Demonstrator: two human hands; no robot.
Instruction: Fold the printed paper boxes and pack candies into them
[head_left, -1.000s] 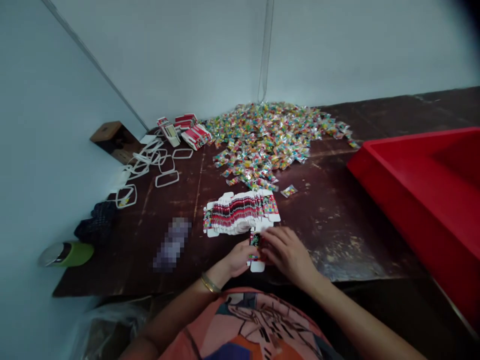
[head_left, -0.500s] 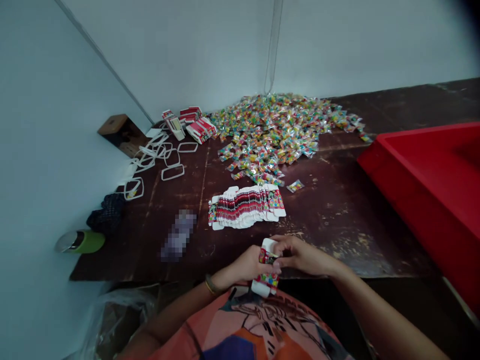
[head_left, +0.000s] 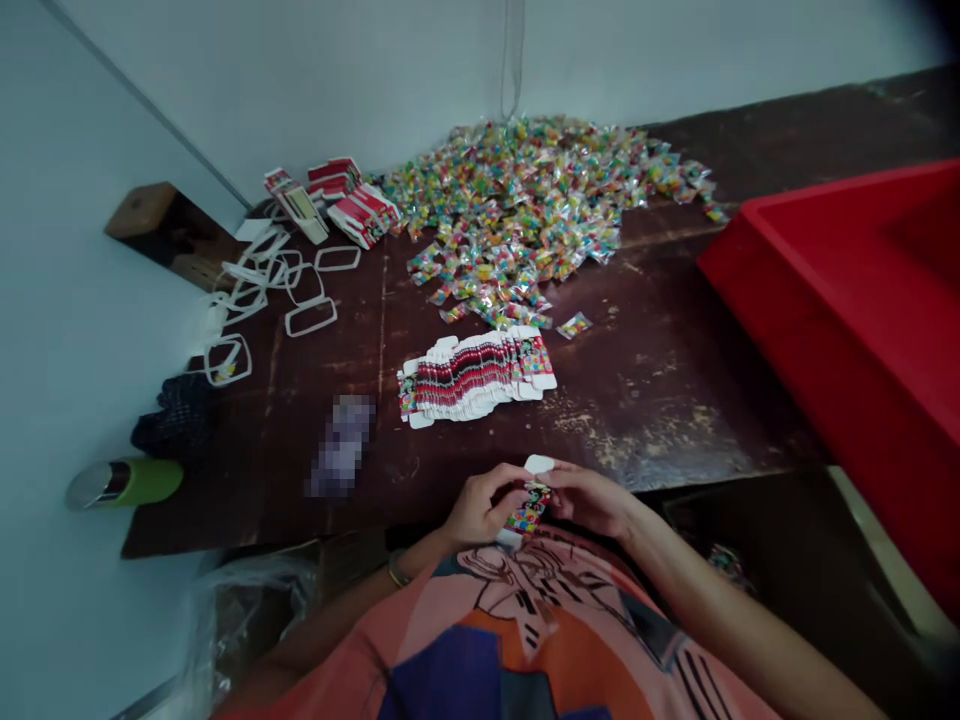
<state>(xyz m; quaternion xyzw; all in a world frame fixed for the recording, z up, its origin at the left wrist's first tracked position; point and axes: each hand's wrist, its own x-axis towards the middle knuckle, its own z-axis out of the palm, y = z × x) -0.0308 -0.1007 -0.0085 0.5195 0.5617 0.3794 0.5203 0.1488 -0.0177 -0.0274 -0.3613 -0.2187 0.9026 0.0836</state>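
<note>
A small printed carton (head_left: pixel 529 508) with white flaps is held close to my body at the table's front edge. My left hand (head_left: pixel 484 508) grips its left side, thumb across the printed face. On the other side, my right hand (head_left: pixel 589 497) pinches the carton near its upper flap. Just beyond my hands lies a fanned row of flat red-and-white cartons (head_left: pixel 476 375). Behind that row spreads a big heap of small clear packets of colourful candy (head_left: pixel 525 210), and one loose candy packet (head_left: pixel 574 325) lies apart from it.
A large red tray (head_left: pixel 840 270) takes up the right side. At the left are rubber bands (head_left: pixel 311 316), stacked cartons (head_left: pixel 365 213), a wooden box (head_left: pixel 176 235), a dark cloth (head_left: pixel 172 415) and a green bottle (head_left: pixel 142 482). A plastic bag (head_left: pixel 247 610) sits below the table edge.
The camera view has shifted, so the table items sit higher and further left. Both hands still hold the carton; my left thumb has moved up, and the carton is tilted more.
</note>
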